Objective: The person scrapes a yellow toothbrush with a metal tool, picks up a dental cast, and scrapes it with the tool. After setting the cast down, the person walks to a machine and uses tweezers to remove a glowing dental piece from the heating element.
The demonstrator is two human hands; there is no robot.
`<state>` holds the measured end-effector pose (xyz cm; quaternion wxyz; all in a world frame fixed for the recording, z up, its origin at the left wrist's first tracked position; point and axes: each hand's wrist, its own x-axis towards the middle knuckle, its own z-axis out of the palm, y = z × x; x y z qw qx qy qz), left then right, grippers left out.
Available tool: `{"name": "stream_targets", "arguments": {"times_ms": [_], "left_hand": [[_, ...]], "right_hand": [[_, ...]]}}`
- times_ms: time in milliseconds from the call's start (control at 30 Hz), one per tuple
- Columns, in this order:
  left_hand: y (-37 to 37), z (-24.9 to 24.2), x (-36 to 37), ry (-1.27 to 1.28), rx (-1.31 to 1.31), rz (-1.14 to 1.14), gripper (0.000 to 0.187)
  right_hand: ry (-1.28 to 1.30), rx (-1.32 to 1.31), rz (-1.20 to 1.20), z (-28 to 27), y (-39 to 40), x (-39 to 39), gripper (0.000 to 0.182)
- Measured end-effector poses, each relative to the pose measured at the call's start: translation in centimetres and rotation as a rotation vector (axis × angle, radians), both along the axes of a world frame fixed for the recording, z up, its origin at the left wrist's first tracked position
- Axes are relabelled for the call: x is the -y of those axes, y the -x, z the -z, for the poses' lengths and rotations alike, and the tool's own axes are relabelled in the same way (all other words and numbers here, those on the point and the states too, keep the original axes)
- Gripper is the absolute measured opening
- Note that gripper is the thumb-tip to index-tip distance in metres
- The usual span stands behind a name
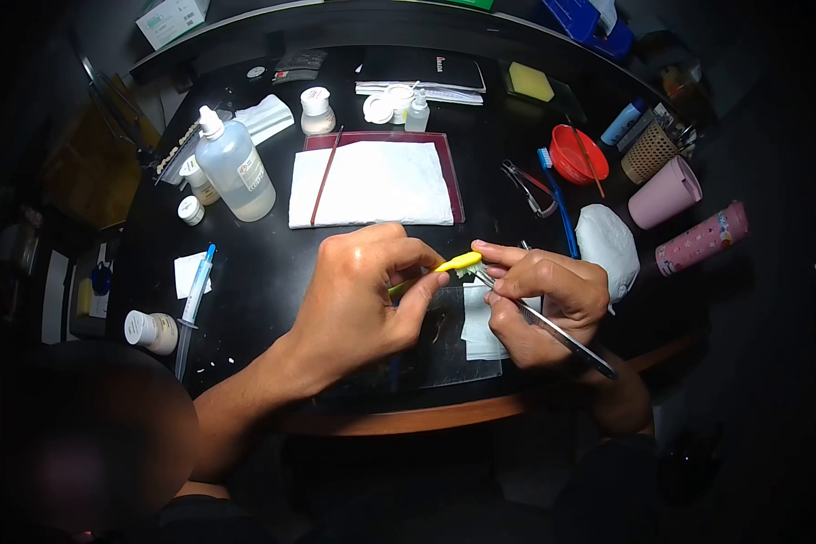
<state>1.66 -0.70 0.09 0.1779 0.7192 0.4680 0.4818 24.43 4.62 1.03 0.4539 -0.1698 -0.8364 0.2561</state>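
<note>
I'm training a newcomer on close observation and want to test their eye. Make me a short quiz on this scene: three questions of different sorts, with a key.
1. Which hand holds the slim silver-and-black tool?

2. True or false: a thin reddish-brown stick lies across the white folded sheet.

3. Choose one. The bright end of the item pinched in the left hand is:
A) blue
B) yellow
C) pink

Key:
1. The right hand.
2. True.
3. B.
</note>
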Motion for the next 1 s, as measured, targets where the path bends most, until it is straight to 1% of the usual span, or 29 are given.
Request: {"name": "stream_targets", "arguments": {"times_ms": [33,133,433,533,733,833,933,1000], "left_hand": [[0.00,-0.07,0.04,0.006,0.002,-0.002,0.009],[0.05,-0.22,0.11,0.000,-0.008,-0.003,0.009],[-0.08,-0.47,0.22,0.023,-0.001,0.006,0.007],[-0.04,-0.51,0.27,0.040,-0.019,0.004,0.006],[-0.17,-0.57,0.39,0.041,-0.007,0.005,0.006],[-0.16,-0.35,0.26,0.032,-0.002,0.009,0.006],[-0.16,-0.49,0.35,0.035,-0.014,0.006,0.006],[-0.23,-0.58,0.41,0.036,-0.004,0.004,0.006]], "right_hand": [[0.017,0.026,-0.012,-0.07,-0.24,0.05,0.012],[-0.010,-0.006,-0.067,-0.18,-0.24,-0.32,0.013],[-0.110,-0.048,-0.013,0.20,0.35,-0.47,0.012],[-0.087,0.013,-0.072,-0.29,0.04,-0.20,0.013],[-0.072,-0.025,-0.048,-0.21,0.25,-0.08,0.013],[-0.141,-0.031,-0.027,0.14,0.28,-0.60,0.010],[-0.069,-0.013,-0.069,-0.03,-0.14,-0.10,0.013],[-0.065,-0.030,-0.079,-0.12,-0.15,-0.13,0.013]]}}
